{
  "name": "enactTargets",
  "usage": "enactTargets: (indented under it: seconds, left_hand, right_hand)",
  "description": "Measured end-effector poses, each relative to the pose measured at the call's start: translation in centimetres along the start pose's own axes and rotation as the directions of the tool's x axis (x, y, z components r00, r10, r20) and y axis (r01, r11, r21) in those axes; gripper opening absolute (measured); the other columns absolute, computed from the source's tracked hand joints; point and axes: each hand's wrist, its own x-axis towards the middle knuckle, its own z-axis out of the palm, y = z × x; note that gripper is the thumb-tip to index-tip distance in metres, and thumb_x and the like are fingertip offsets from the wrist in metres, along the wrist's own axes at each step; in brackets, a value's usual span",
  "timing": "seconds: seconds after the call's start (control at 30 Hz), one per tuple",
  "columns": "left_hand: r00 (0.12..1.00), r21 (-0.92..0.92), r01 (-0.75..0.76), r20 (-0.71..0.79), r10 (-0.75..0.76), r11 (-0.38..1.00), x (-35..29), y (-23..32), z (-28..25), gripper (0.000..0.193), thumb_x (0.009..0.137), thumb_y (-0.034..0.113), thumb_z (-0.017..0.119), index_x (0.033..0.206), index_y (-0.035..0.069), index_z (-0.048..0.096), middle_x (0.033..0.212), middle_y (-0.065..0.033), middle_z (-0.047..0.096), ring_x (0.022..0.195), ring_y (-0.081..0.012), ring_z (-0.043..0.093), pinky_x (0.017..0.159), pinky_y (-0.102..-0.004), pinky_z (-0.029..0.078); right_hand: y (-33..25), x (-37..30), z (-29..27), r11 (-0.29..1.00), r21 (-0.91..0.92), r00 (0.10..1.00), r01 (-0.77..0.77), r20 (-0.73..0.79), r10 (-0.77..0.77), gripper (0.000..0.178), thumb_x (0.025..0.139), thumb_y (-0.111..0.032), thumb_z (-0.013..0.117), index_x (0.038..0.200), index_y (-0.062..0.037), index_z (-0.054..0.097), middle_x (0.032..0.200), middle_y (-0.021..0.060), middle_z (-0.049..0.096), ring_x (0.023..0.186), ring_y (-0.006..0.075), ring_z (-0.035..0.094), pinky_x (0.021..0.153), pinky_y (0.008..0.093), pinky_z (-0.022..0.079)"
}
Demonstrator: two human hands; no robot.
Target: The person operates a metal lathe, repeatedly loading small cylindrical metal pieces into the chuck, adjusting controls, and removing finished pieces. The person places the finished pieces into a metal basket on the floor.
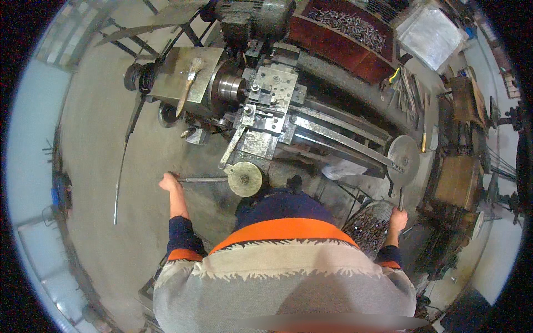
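A metal lathe stands in front of me, its round steel chuck (230, 88) at the left and its carriage with tool slide (273, 83) beside it. My left hand (169, 181) is closed around the end of a long lever handle (202, 180), which runs to a round brass-coloured disc (245, 179). On the right, my right hand (398, 218) grips a short handle (401, 200) below a grey round plate (403, 160). A flat steel bar (344, 139) links that plate to the carriage. A brush (189, 87) lies on the headstock cover (202, 61).
A dark red tray (344, 46) full of small metal parts sits behind the lathe, below a motor (255, 19) to its left. A container of metal pieces (366, 227) stands by my right arm. A thin rod (123, 166) sticks out at the left. Long tools (410, 94) lie at the right.
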Motion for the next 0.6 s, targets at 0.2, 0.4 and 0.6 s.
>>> enactTargets:
  seconds: [0.2,0.4,0.6]
  left_hand:
    - [0.974,-0.33,0.226,0.098,-0.205,0.917,-9.9,4.3,1.8,0.013,0.07,0.003,0.042,0.073,-0.009,0.046,0.06,-0.0162,0.051,0.046,-0.0262,0.05,0.04,-0.037,0.043]
    - [0.969,-0.07,0.192,0.169,-0.178,0.979,-5.9,3.4,3.8,0.012,0.073,0.004,0.045,0.07,-0.007,0.047,0.059,-0.015,0.049,0.046,-0.0253,0.049,0.04,-0.038,0.042]
    - [0.908,-0.051,0.051,0.417,-0.025,0.997,-10.0,10.3,9.8,0.013,0.072,0.004,0.049,0.064,-0.007,0.047,0.056,-0.0138,0.049,0.043,-0.0228,0.049,0.037,-0.034,0.042]
  right_hand:
    - [1.3,4.2,-2.0,0.986,-0.129,0.994,0.105,0.048,-0.1,0.037,0.068,-0.037,0.053,0.091,-0.0089,0.059,0.084,0.0205,0.059,0.081,0.039,0.056,0.07,0.0456,0.043]
    - [4.8,11.1,-0.5,0.91,-0.136,0.918,0.392,-0.005,-0.396,0.034,0.066,-0.032,0.058,0.086,-0.005,0.059,0.076,0.0186,0.06,0.071,0.0372,0.057,0.064,0.0443,0.045]
    - [2.7,10.5,-1.7,0.936,-0.2,0.949,0.289,-0.067,-0.307,0.028,0.065,-0.031,0.059,0.075,-0.0049,0.057,0.075,0.0187,0.06,0.072,0.0368,0.057,0.063,0.0446,0.045]
